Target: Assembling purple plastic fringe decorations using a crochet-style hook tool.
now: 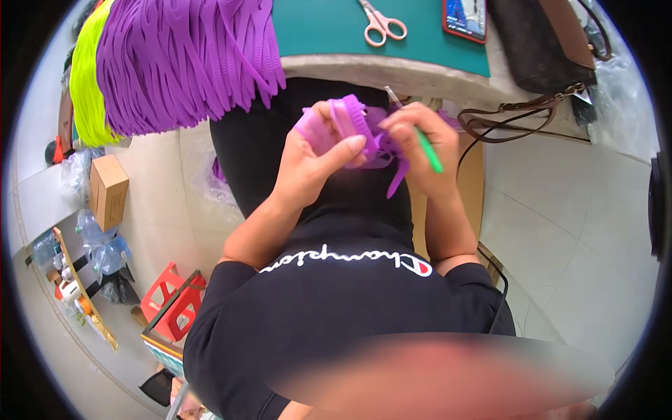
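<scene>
Above my lap, my left hand (318, 150) is closed round a looped purple rubbery strap (350, 119) with a ridged edge. Close beside it on the right, my right hand (425, 143) grips a slim tool with a green handle (428, 150). The tool's pointed metal tip (392, 94) sticks up past my fingers; its exact kind is unclear. More purple strap material lies between the two hands, and one narrow end (397, 180) hangs down below them. My right fingers partly hide where the tool and the purple material meet.
A thick heap of purple straps (182, 63) hangs over the table's left edge, beside yellow-green ones (91, 77). Pink scissors (381, 26) and a phone (464, 17) lie on the green mat (322, 35). A brown bag (539, 49) trails its strap at right. A red stool (171, 297) stands lower left.
</scene>
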{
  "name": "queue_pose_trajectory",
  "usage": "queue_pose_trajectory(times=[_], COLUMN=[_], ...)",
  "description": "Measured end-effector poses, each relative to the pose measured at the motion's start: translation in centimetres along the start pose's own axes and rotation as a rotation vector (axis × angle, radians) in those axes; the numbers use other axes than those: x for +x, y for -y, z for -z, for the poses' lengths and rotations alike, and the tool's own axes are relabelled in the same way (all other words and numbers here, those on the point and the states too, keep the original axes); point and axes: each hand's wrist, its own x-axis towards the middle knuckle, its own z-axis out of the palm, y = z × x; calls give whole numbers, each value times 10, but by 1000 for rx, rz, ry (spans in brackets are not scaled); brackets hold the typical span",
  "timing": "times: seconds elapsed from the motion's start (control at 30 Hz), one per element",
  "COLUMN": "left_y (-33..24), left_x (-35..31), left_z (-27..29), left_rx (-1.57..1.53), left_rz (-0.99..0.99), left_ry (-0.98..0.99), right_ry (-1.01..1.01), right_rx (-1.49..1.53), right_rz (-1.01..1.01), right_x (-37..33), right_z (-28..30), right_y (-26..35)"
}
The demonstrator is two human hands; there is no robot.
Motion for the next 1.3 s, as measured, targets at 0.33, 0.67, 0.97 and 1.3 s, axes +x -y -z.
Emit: queue_pose_trajectory(times=[0.33,0.67,0.97,1.3], left_y=[6,-45,-63,-67], left_x=[-10,-41,-69,-109], left_z=[6,111,228,338], left_rx=[547,508,306,-94], left_rz=[-302,-482,-566,-585], left_ry=[-92,-590,-749,-708], right_ry=[105,-94,-416,-324], right_rx=[435,1448,1613,1706], right_rz=[34,498,492,478], right_x=[-23,-60,-63,-60], right_z=[15,165,257,278], right_y=[22,71,70,64])
